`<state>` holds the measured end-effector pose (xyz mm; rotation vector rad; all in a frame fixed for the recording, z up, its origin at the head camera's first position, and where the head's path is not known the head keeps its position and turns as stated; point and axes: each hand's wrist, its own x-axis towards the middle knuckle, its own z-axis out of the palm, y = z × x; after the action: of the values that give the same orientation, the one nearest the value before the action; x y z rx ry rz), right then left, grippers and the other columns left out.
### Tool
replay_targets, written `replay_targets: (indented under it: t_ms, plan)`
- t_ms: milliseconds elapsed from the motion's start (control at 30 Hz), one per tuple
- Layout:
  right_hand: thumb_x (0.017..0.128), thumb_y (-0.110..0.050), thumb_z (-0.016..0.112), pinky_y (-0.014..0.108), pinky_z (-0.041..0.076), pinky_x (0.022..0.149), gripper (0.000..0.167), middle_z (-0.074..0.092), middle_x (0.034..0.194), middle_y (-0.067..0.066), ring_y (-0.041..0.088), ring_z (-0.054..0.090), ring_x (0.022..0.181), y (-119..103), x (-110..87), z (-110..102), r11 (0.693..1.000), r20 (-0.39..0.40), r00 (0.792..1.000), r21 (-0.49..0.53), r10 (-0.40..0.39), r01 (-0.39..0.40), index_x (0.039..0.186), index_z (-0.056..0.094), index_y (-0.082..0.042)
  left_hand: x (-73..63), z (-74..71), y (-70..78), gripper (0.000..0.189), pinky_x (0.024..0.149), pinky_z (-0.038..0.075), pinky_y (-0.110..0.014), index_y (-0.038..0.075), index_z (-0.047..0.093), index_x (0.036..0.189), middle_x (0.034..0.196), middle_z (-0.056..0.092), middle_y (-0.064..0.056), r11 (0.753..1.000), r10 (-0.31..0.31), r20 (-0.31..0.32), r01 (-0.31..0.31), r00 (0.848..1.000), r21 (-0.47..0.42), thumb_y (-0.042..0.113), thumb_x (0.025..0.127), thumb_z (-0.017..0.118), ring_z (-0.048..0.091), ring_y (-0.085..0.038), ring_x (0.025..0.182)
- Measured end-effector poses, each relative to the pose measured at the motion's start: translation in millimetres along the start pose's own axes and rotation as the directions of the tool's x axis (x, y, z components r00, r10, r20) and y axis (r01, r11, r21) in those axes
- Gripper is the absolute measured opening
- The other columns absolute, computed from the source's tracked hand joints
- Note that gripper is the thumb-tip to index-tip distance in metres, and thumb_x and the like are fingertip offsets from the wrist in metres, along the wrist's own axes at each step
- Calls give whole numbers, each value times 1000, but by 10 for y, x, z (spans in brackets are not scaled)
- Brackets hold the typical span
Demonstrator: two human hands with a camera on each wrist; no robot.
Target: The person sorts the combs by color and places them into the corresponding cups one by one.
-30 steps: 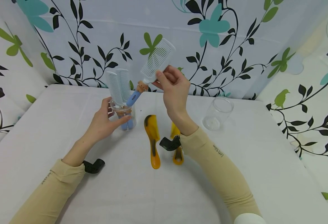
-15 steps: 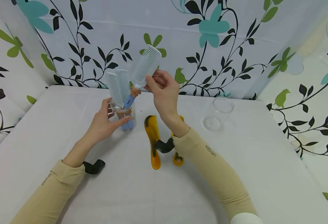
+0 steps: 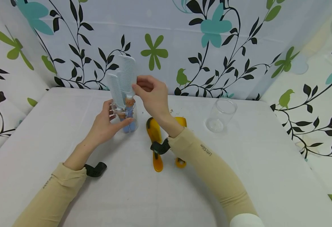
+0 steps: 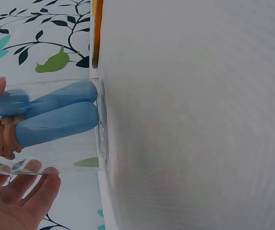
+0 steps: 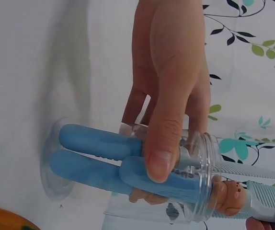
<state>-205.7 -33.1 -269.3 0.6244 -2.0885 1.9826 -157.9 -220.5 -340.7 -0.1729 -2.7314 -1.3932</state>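
My left hand [image 3: 103,124] grips a clear plastic jar [image 3: 135,122] that stands on the table, thumb on one side and fingers on the other. Inside it are two pale combs [image 3: 115,90] with blue handles [image 4: 61,123] and brown bear figures, teeth upward above the rim. My right hand [image 3: 153,94] pinches a third comb [image 3: 128,71] of that kind by its pale toothed part. This comb's blue handle [image 5: 161,184] reaches down through the jar's mouth, its tip above the bottom. Its bear figure [image 5: 231,197] sits just outside the rim.
Two amber-and-black combs lie on the white table [image 3: 120,195], one left [image 3: 154,129] and one right [image 3: 180,121], partly under my right forearm. A second clear jar [image 3: 221,115] stands at the right. A leaf-patterned curtain [image 3: 166,19] hangs behind.
My right hand has moved left and turned the held comb more upright, and its handle has gone down into the jar. My left hand and the jar have stayed put.
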Motion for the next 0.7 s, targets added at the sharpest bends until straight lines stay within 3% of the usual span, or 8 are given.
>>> replay_targets:
  t_ms: [100,400,700]
  plan:
    - [94,-10,70,19,57,87,25,73,108,13,18,71,96,23,-15,24,998,27,1000,-61,5,-3,117,69,-1,0,7,-6,91,116,34,-58,7,14,154,152,37,-24,1000,8,0,-8,1000,-3,38,91,72,38,-47,139]
    - [94,-12,69,19,58,85,24,74,104,13,18,71,93,64,-4,49,995,6,1000,-100,12,-11,115,70,1,1,9,-5,91,117,34,-58,7,15,154,152,38,-23,1000,14,-6,-14,1000,-3,38,91,73,38,-46,140]
    - [94,-13,69,16,57,85,24,75,104,12,15,73,93,57,11,84,982,79,997,-183,-27,41,114,71,0,-2,-5,4,90,117,34,-58,8,15,154,153,37,-23,1000,13,-4,-13,1000,-7,38,92,72,38,-46,140]
